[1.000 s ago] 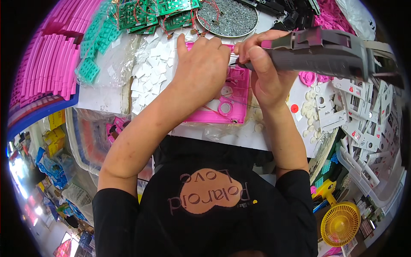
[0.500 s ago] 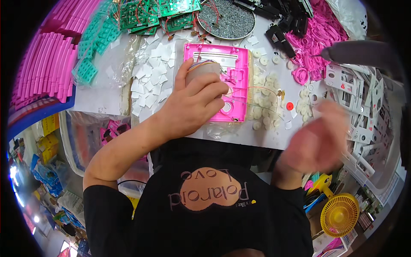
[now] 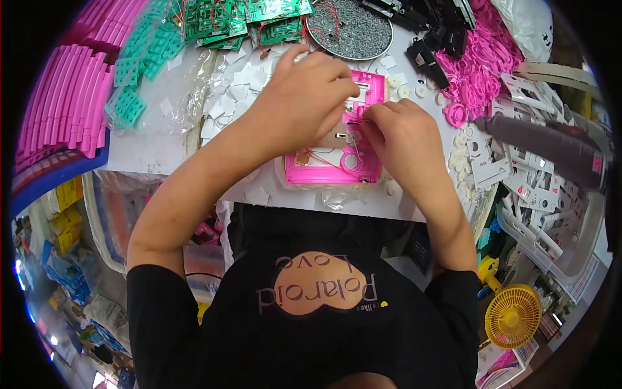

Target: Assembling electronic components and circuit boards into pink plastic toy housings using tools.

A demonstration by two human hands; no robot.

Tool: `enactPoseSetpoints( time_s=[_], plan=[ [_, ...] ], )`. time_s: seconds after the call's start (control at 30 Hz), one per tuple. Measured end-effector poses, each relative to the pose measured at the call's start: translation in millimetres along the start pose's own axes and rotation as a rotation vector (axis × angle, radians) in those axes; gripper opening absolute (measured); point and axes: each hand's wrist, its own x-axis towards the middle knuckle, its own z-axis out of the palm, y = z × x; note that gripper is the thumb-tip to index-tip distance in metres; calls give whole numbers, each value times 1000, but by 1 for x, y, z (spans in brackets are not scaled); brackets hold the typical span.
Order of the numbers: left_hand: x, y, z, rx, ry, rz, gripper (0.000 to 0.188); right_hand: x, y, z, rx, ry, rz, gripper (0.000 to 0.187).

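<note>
A pink plastic casing [image 3: 329, 174] lies face down on the table before me. A brown circuit board [image 3: 336, 138] with thin wires sits inside it, partly covered by my left hand. My left hand [image 3: 304, 97] is over the casing's upper left, its fingers bent and closed, the tips near the casing's upper middle. What they hold is hidden. My right hand [image 3: 409, 133] reaches in from the right, thumb and fingers pinched together at the casing's right inner side, next to a small pink part [image 3: 354, 115]. Whatever lies between those fingertips is too small to make out.
An electric screwdriver [image 3: 544, 137] hangs at the right, above white printed panels [image 3: 551, 194]. A round tray of screws [image 3: 356, 32], green circuit boards [image 3: 214, 19], black mechanisms [image 3: 427, 61] and pink rings [image 3: 476, 71] line the back. Pink casings [image 3: 65, 97] are stacked left.
My right hand has come from the right, where it was blurred, to the casing. My left hand has shifted up and right. The board now lies flatter in the casing, and the screwdriver has swung.
</note>
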Motion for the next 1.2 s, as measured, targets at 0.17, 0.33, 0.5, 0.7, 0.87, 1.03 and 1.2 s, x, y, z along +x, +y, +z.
enactPoseSetpoints(
  time_s=[0.17,0.33,0.5,0.7,0.87,1.03,1.2],
  plan=[
    [-7,-4,13,9,-112,-18,12,15,-6,-9,-168,57,-151,14],
    [-21,-2,15,-22,-39,-25,20,11,8,10,27,230,-239,19],
    [-29,1,13,12,-8,-17,29,6,10,30,133,428,-228,23],
    [-34,4,11,28,5,-24,29,13,8,32,160,389,-143,21],
    [-36,4,14,10,32,-48,26,19,10,33,158,341,-119,16],
    [-35,5,14,2,46,-51,25,24,5,30,121,320,-149,18],
    [-36,5,16,1,56,-60,24,18,2,33,69,318,-140,18]
  ],
)
